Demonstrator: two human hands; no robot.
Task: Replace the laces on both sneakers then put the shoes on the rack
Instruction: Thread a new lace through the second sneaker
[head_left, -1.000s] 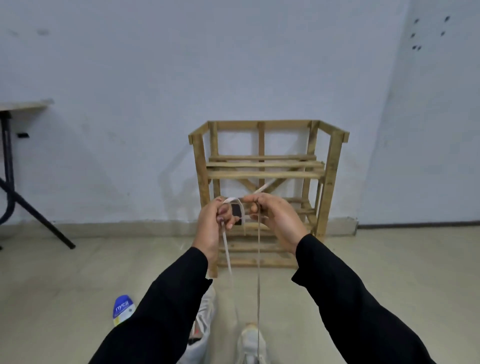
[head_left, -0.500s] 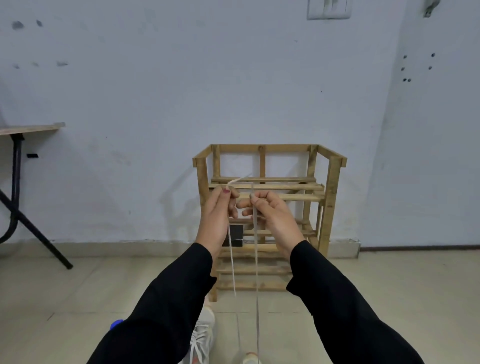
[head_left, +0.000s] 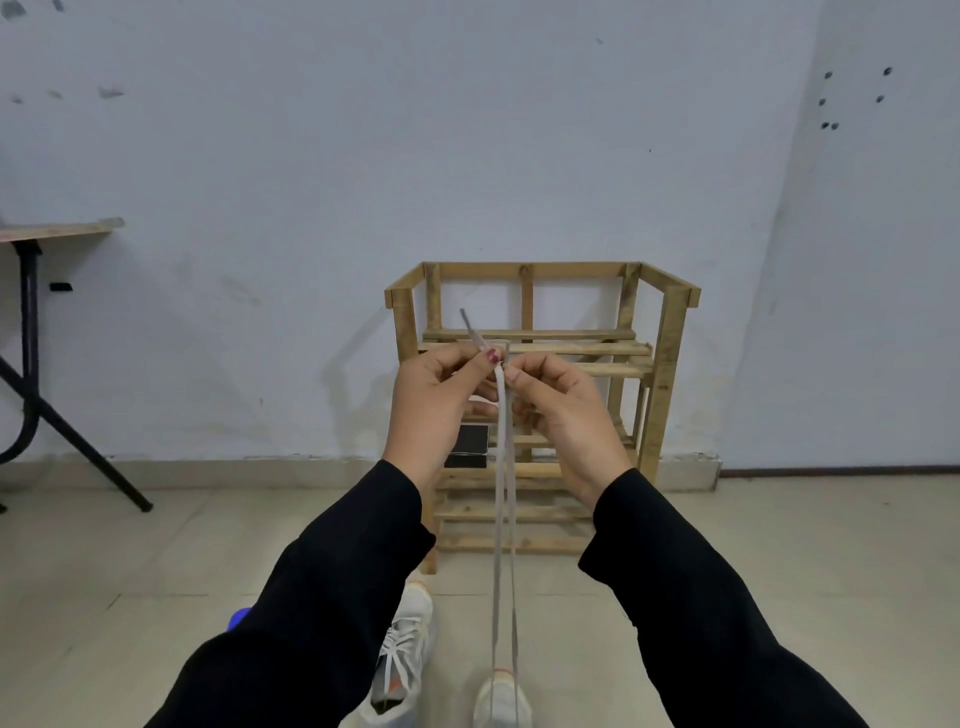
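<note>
Pale wall (head_left: 311, 156) filling the back, tiled floor (head_left: 779, 545) spreading out below. Dead centre against that wall, a wooden shoe rack (head_left: 667, 374), slatted shelves stacked top to bottom. Over at the left edge, a table (head_left: 62, 229) on black legs, only one corner in frame. Coming up from the bottom, two black sleeves, left sleeve (head_left: 322, 597) and right sleeve (head_left: 691, 597), both stretched forward. And there, raised in front of the rack's upper slats, both hands close together, nearly touching. Left hand (head_left: 436, 400) curled, thumb and forefinger pinching one end of the lace (head_left: 501, 395), the tip poking up and to the left above the fingers. Right hand (head_left: 566, 410) curled as well, pinching the other strand just beside it. From that pinch, two pale strands dropping straight and taut, side by side, down to the white sneaker (head_left: 501, 699) at the bottom edge, toe only in view. Just to its left on the floor, a laced sneaker (head_left: 408, 639), white with an orange patch, partly tucked behind the left sleeve. On a lower shelf, just beneath the left hand, a small black object (head_left: 470, 439), impossible to say what. Peeking past the left sleeve, a sliver of something blue (head_left: 240, 619) on the floor.
</note>
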